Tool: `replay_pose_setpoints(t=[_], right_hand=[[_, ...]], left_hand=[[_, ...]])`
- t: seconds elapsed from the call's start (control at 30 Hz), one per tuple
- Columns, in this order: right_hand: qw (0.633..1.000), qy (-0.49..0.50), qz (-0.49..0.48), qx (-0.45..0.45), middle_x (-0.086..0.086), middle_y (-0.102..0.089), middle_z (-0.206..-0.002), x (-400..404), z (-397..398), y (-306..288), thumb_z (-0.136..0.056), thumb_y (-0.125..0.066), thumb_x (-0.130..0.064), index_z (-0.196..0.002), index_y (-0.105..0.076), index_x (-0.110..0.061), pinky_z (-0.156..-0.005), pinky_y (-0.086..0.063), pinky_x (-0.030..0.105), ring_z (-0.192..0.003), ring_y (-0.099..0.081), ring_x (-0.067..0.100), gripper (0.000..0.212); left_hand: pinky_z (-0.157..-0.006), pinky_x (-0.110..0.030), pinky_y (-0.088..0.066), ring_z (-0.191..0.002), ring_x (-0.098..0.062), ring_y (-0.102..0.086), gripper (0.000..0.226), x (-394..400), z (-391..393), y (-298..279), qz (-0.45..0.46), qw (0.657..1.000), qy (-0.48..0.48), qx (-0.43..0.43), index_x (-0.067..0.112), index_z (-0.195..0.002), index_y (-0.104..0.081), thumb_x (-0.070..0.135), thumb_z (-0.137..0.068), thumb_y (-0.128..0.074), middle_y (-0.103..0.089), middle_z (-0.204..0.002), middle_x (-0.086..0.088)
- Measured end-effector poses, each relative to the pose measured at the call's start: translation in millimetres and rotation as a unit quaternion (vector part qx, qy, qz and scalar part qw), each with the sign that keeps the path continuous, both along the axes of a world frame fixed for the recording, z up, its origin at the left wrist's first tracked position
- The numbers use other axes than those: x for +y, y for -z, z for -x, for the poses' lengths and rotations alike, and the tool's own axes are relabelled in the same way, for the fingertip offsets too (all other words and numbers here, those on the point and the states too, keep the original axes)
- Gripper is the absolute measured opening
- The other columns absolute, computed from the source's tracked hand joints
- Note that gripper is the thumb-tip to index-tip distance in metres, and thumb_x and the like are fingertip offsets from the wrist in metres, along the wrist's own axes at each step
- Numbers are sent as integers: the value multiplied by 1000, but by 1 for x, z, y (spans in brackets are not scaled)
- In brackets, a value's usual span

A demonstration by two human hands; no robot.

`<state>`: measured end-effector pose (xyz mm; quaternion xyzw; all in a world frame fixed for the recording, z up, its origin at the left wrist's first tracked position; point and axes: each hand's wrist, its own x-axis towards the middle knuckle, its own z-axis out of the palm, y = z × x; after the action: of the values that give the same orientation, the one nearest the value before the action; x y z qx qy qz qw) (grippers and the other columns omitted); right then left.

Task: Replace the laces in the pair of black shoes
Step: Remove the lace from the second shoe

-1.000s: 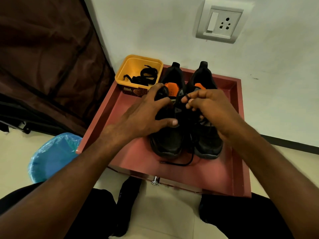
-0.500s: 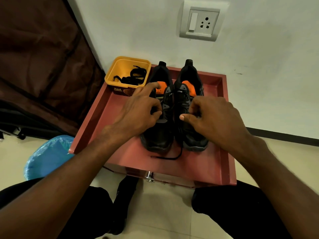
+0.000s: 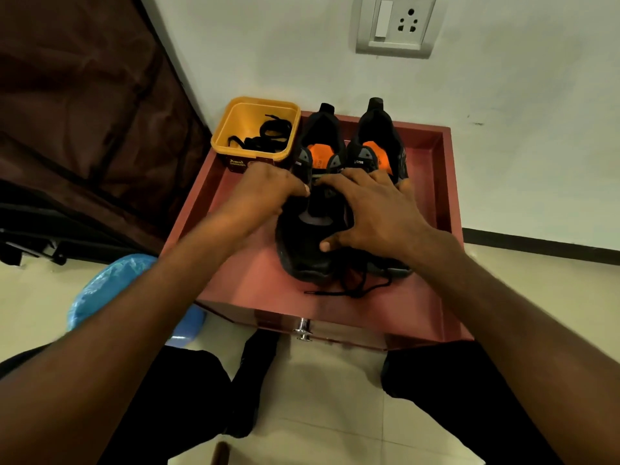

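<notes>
Showing bare forearms with no sleeves reaching down to either the left hand (image 3: 268,189) or the right hand (image 3: 375,213); wearing black trousers (image 3: 469,397) over both knees.

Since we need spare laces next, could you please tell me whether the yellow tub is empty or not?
Not empty: the tub stands open at the tray's back left corner, with a loose coil of black laces lying on its bottom.

Standing side by side on the tray (image 3: 432,196): left shoe (image 3: 307,250), right shoe (image 3: 377,142), heels toward the wall. Sitting left of the shoes at the tray's far left corner: tub (image 3: 241,129), holding spare laces (image 3: 265,135). Trailing before the toes: loose lace (image 3: 352,290).
</notes>
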<state>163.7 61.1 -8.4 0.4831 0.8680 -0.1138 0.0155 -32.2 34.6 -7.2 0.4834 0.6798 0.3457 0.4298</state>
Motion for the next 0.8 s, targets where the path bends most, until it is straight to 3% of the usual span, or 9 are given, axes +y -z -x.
replay_pose_setpoints(t=[0.07,0.17,0.3,0.4,0.47,0.53,0.63,0.7,0.8], right_hand=[[1000,1,8,8,-12,-29,-164,1,0,-1,-65,-78,-76,-156,-20,-50,-109,-29,55,-146,-30,26,111],[1000,5,21,23,-14,-30,-163,2,1,2,-65,-76,-79,-156,-21,-51,-109,-31,56,-144,-32,25,110],[999,19,14,38,-11,-30,-164,0,7,8,-67,-68,-86,-155,-23,-49,-110,-31,57,-145,-32,27,106],[999,24,5,44,-10,-30,-164,-3,8,11,-65,-71,-84,-155,-23,-49,-107,-33,55,-144,-33,27,108],[999,27,0,43,-10,-31,-163,-3,8,10,-65,-72,-84,-155,-24,-47,-107,-33,55,-144,-34,27,109],[999,29,-2,39,-10,-33,-162,-3,8,9,-64,-72,-84,-155,-25,-43,-108,-32,56,-145,-34,27,111],[999,29,1,46,-10,-35,-161,-2,7,8,-63,-74,-82,-154,-28,-42,-109,-31,55,-145,-34,25,110],[998,30,6,48,-11,-34,-161,-2,8,8,-63,-76,-81,-154,-28,-42,-109,-30,54,-145,-34,24,110],[998,29,5,52,-10,-34,-160,-1,10,8,-62,-76,-80,-155,-28,-41,-109,-31,56,-145,-35,24,111]], left_hand=[[-69,-32,-47,-78,-16,-60,14,0,9,-4,52,998,5,-39,13,-89,-77,25,-91,-71,-70,-85,-4],[-68,-28,-52,-75,-9,-65,23,-2,5,4,-43,991,56,117,17,-91,-73,39,-96,-69,-71,-82,5],[-68,-31,-51,-80,-9,-63,23,-4,-3,10,-167,905,159,357,20,-104,-70,40,-93,-72,-68,-92,6],[-74,-40,-54,-87,-15,-64,8,-1,-4,12,-178,886,158,399,22,-96,-74,29,-93,-72,-68,-92,6],[-72,-33,-55,-84,-10,-66,3,1,-6,11,-158,947,106,260,22,-89,-74,21,-92,-73,-70,-86,7],[-66,-23,-50,-79,-9,-69,9,2,-2,1,-69,997,35,-20,17,-91,-71,15,-98,-66,-73,-83,1],[-59,-27,-40,-66,-14,-62,14,1,5,-17,-12,969,-6,-245,16,-91,-63,21,-103,-57,-65,-75,1],[-55,-27,-41,-59,-13,-55,16,1,3,-19,-62,988,9,-142,12,-97,-63,28,-100,-66,-60,-72,2],[-63,-25,-44,-75,-12,-60,24,-1,-3,-6,-150,942,124,273,18,-108,-69,33,-90,-77,-60,-82,9]])
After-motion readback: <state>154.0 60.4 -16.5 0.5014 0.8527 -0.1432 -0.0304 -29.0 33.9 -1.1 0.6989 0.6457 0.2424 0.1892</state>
